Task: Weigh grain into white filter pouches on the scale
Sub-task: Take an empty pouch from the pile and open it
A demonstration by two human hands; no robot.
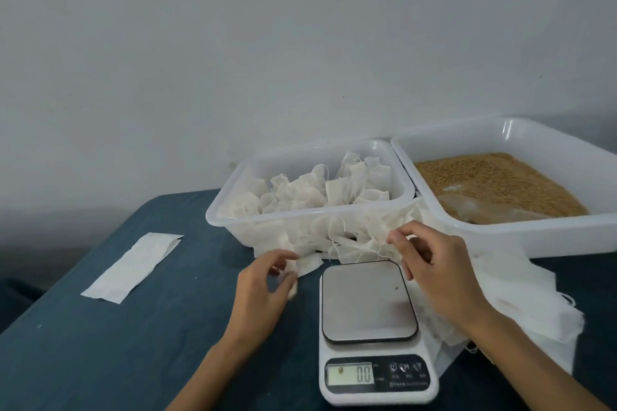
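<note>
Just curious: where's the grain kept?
The grain lies in the white tub at the table's far right, beside the pouch-filled tub, beyond the scale.

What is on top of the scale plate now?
The scale plate carries no pouch, only one tiny grain speck; the display reads zero. The right hand hides the plate's right edge.

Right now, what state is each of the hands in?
Left hand: fingers curled, pinching a white filter pouch.
Right hand: fingers curled at the loose pouch pile; grip cannot be told.
</note>
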